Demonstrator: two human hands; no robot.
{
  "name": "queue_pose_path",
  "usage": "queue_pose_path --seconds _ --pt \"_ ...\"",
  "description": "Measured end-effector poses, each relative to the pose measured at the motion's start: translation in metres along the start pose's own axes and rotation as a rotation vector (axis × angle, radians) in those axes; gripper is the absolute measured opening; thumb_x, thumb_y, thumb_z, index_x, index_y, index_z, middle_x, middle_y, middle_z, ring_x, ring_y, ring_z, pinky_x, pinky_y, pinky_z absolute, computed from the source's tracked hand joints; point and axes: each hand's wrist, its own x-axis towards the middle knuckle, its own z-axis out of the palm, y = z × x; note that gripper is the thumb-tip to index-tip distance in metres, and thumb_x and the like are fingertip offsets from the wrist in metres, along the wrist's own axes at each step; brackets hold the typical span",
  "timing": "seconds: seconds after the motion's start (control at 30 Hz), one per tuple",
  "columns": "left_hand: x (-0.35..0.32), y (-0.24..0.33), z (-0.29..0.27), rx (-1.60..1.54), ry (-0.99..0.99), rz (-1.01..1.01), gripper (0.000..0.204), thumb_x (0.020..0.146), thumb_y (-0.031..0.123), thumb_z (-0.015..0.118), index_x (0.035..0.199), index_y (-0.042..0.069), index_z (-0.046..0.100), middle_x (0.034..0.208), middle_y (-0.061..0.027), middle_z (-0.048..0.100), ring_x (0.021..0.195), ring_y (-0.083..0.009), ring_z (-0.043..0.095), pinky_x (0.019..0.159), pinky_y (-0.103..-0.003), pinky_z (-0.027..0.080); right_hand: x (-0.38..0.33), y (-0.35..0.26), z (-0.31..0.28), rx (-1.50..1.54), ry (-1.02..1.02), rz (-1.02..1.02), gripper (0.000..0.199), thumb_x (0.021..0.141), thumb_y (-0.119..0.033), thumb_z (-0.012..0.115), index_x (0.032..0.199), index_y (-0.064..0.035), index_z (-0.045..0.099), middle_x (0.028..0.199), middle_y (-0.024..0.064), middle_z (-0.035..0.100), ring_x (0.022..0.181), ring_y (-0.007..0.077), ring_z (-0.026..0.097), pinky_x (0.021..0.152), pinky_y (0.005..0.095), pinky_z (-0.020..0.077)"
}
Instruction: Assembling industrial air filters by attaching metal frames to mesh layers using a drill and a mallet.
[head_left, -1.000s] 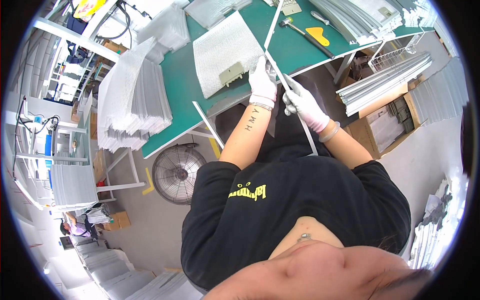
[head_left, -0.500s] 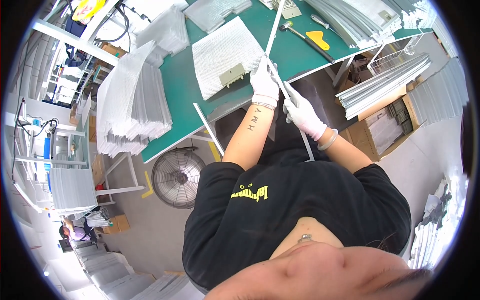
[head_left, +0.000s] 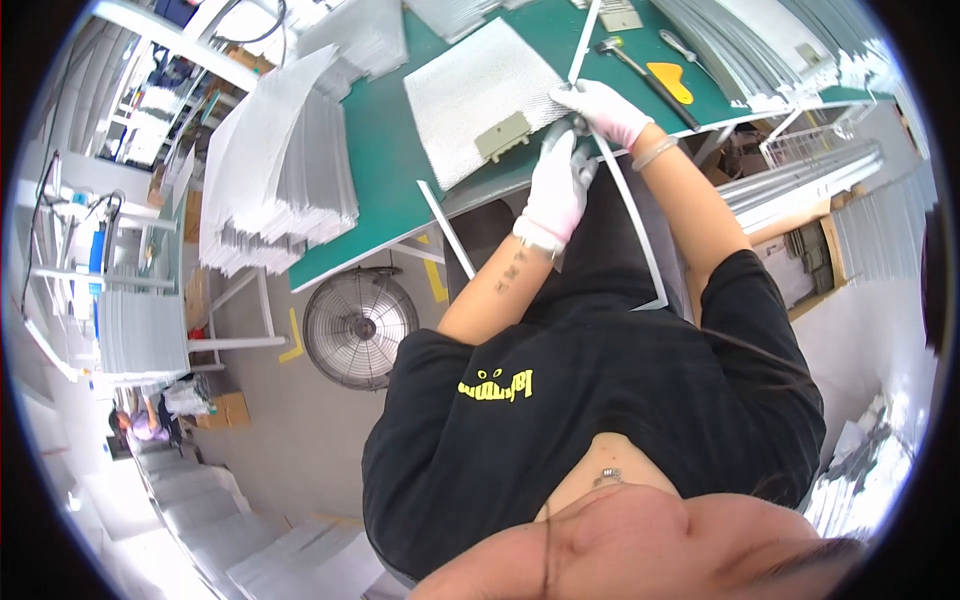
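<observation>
A long, thin white metal strip (head_left: 633, 215) runs from the bench toward my body, with a bent corner at its lower end near my shirt. My right hand (head_left: 607, 112), in a white glove, pinches it at the bench edge. Just below and to the left, my gloved left hand (head_left: 553, 200) points its fingertips up toward the right hand's fingers. They look blurred, and whether they grip anything is unclear. A silvery mesh panel (head_left: 480, 85) lies on the bench left of both hands. On its near edge rests a grey-green plastic plate (head_left: 503, 137) with small tabs.
The green bench (head_left: 375, 130) also carries a hammer (head_left: 650, 85), a yellow scraper (head_left: 670, 82), a screwdriver (head_left: 683, 47) and mesh stacks (head_left: 300, 150). Another white bar (head_left: 447, 230) slants off the front edge. A floor fan (head_left: 362, 328) stands below left.
My right hand has moved up along the strip to the bench edge. My left hand has dropped below it. The strip's bent lower corner has come into view.
</observation>
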Motion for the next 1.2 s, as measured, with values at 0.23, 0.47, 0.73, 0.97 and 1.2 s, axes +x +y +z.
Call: queue_pose_path --seconds 0.23,0.47,0.73,0.97,1.2 --pt "-0.058 0.142 -0.087 1.090 0.242 0.728 0.049 0.106 0.033 0.044 0.140 -0.002 0.050 0.135 -0.0197 0.056 0.129 -0.0291 0.050 0.114 -0.039 0.035 0.009 0.018 -0.004 0.469 -0.162 0.096 0.012 0.099 -0.019 0.064 0.100 -0.0107 0.054 0.077 -0.0065 0.048 0.060 0.0034 0.046 0.058 0.0240 0.0475" --pt "-0.044 0.167 -0.095 0.496 -0.089 0.247 0.076 0.095 0.014 0.067 0.153 -0.008 0.024 0.133 -0.0144 0.057 0.116 -0.0201 0.060 0.095 -0.037 0.052 -0.014 0.011 0.005 0.491 -0.102 0.016 0.017 0.099 -0.021 0.065 0.108 -0.0090 0.057 0.080 -0.0046 0.051 0.063 0.0050 0.049 0.066 0.0248 0.0500" --pt "-0.061 0.167 -0.062 0.498 0.004 0.467 0.072 0.094 -0.001 0.062 0.152 -0.009 0.022 0.111 -0.0120 0.062 0.092 -0.0172 0.062 0.081 -0.031 0.055 -0.063 -0.024 -0.012 0.540 -0.048 -0.176 0.020 0.101 -0.021 0.063 0.113 -0.0069 0.056 0.087 -0.0035 0.052 0.071 0.0062 0.050 0.071 0.0279 0.0524" --pt "-0.100 0.170 -0.029 0.842 0.004 0.809 0.075 0.099 0.003 0.056 0.158 -0.003 0.011 0.104 -0.0069 0.059 0.088 -0.0120 0.057 0.085 -0.028 0.050 -0.089 -0.064 0.000 0.397 -0.090 -0.349 0.021 0.103 -0.026 0.060 0.105 -0.0055 0.056 0.077 -0.0032 0.046 0.067 0.0075 0.045 0.072 0.0288 0.0496" --pt "-0.201 0.172 -0.023 0.467 0.052 0.789 0.036 0.096 0.006 0.059 0.130 -0.001 0.050 0.104 -0.0055 0.062 0.092 -0.0134 0.060 0.084 -0.029 0.049 -0.120 -0.107 0.028 0.330 -0.276 -0.449 0.033 0.101 -0.019 0.059 0.126 0.0010 0.053 0.083 -0.0019 0.055 0.074 0.0069 0.052 0.072 0.0249 0.0484"
